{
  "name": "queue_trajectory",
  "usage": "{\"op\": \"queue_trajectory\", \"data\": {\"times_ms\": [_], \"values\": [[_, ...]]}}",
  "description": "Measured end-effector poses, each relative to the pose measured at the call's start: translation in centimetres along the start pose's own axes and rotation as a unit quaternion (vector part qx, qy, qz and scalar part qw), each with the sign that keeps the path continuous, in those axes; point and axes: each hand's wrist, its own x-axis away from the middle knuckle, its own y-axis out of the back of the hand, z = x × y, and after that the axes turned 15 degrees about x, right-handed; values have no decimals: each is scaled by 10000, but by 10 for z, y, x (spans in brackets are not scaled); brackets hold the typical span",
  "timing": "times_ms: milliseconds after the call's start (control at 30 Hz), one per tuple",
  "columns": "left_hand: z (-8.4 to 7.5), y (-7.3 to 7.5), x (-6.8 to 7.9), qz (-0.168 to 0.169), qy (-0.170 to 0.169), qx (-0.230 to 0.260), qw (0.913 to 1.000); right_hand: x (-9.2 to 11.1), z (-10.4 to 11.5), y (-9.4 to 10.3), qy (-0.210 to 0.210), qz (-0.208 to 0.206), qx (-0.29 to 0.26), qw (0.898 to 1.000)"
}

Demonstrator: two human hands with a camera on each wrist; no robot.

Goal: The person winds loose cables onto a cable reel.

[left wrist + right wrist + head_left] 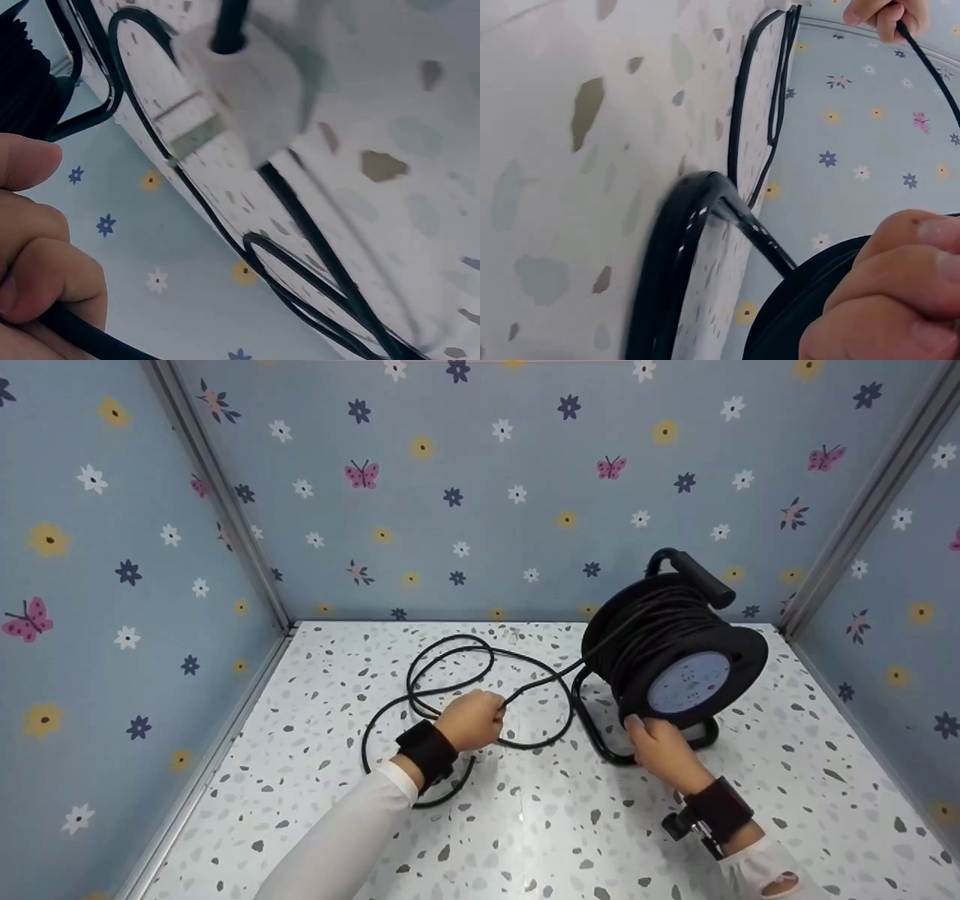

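A black cable reel [739,656] stands tilted at the right on its tubular stand, with black cable wound round its drum. My left hand [471,720] grips the cable [551,678], which runs taut up to the drum. In the left wrist view, curled fingers [71,277] wrap round the cable, and a blurred white block [244,97] on a black cord is close to the camera. My right hand [664,750] holds the reel's lower front rim, its fingers [900,292] bent over the edge in the right wrist view.
Loose cable loops [365,727] lie on the speckled white table [525,840] around and behind my left hand. The reel's handle [703,579] points up near the back wall [480,540]. Flower-patterned panels enclose the left, back and right sides.
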Motion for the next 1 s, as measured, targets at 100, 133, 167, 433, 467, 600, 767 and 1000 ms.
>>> {"op": "queue_trajectory", "data": {"times_ms": [100,133,167,433,467,600,767,1000], "values": [[-8,-1,-7,5,-46,45,10000,0,5,1,115,-184,-132,9997],[-10,-1,-9,3,-77,55,10000,1,6,2,158,-246,-167,9994],[-13,-1,-12,12,-87,96,9999,1,8,3,223,-299,-212,9991],[-40,-11,-30,74,-336,402,9986,2,27,17,365,-328,-1162,9920],[-44,-12,-32,75,-397,415,9983,2,29,19,371,-400,-1214,9911],[-58,-15,-39,23,-552,516,9971,1,36,28,434,-654,-1280,9887],[-77,-21,-47,-130,-540,632,9965,1,40,42,418,-573,-1798,9811],[-92,-31,-55,-131,-525,1055,9929,-2,41,54,514,-689,-2184,9721]]}}
